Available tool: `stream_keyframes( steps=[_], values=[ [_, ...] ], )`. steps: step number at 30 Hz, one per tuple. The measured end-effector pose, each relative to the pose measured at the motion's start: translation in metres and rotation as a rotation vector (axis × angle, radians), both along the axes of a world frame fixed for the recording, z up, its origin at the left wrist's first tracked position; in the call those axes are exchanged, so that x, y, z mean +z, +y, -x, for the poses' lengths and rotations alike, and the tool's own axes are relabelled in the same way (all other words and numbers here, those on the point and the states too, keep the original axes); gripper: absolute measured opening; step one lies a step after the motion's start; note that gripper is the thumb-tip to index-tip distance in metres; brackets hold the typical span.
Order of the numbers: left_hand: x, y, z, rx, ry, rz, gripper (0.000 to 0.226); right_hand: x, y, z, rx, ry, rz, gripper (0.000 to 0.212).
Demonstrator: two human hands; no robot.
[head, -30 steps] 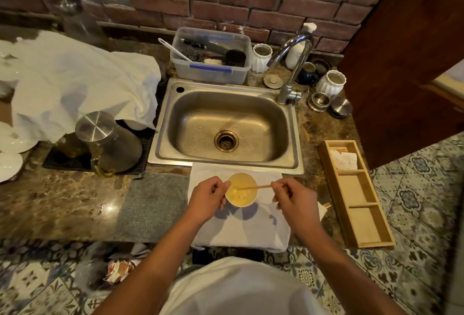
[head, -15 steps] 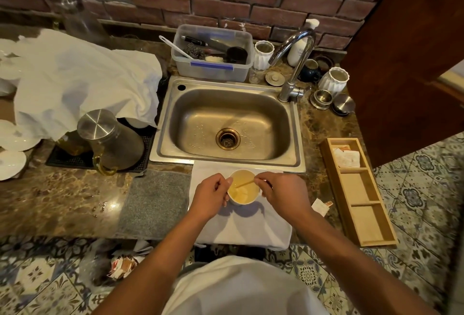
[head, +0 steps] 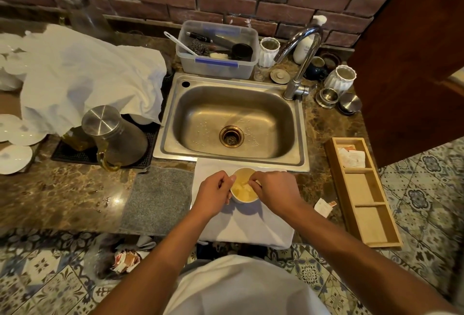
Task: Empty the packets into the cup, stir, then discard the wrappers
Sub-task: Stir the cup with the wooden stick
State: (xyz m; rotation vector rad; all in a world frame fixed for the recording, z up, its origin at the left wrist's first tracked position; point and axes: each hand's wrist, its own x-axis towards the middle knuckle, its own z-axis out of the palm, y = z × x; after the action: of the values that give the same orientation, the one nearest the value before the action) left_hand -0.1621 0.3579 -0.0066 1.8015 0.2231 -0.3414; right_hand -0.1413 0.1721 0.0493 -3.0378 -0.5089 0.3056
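A white cup (head: pixel 243 195) with pale yellow liquid stands on a white cloth (head: pixel 241 224) in front of the sink. My left hand (head: pixel 213 195) grips the cup's left side. My right hand (head: pixel 272 193) sits over the cup's right rim, pinching a thin wooden stir stick (head: pixel 244 183) whose tip dips into the liquid; most of the stick is hidden by my fingers. An empty wrapper (head: pixel 324 207) lies on the counter to the right. More packets (head: pixel 351 157) rest in the far compartment of a wooden tray (head: pixel 369 214).
A steel sink (head: pixel 231 123) with faucet (head: pixel 301 61) lies just behind the cup. A grey mat (head: pixel 158 199) and a metal jug (head: pixel 115 136) are to the left. A bin with used wrappers (head: pixel 125 260) sits on the floor below.
My right hand has moved left from beside the cup to over its rim, carrying the stick further into the cup. My left hand stays on the cup.
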Motion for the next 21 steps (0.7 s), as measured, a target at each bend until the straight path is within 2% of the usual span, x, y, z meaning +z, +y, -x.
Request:
stream_keyframes(
  steps=[15, 21],
  values=[
    [-0.001, 0.000, 0.002, 0.011, 0.013, 0.015, 0.041, -0.002, -0.005, -0.004, 0.102, -0.015, -0.045, 0.031],
    [-0.002, 0.001, 0.002, -0.007, 0.008, -0.007, 0.041, 0.001, 0.002, 0.005, 0.172, 0.034, 0.036, 0.029]
  ],
)
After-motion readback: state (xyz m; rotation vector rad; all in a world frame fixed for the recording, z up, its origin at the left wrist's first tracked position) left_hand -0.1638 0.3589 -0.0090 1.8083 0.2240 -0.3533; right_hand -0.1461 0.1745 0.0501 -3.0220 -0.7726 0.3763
